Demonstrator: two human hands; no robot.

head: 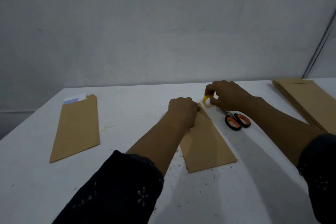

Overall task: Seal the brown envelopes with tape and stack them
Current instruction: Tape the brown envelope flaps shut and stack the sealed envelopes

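A long brown envelope [205, 143] lies lengthwise in the middle of the white table [127, 96]. My left hand [181, 109] presses down on its far end, fingers curled, covering the flap. Just beyond that end my right hand [227, 94] grips a small yellow roll of tape [207, 100], held right at the envelope's top right corner. Another brown envelope [77, 127] lies flat at the left with white and blue papers [74, 99] sticking out of its open far end. A stack of brown envelopes [305, 103] lies at the far right.
Scissors with orange and black handles [237, 121] lie on the table just right of the middle envelope, partly under my right wrist. A grey wall stands behind the table's far edge. Small dark specks dot the tabletop near the front.
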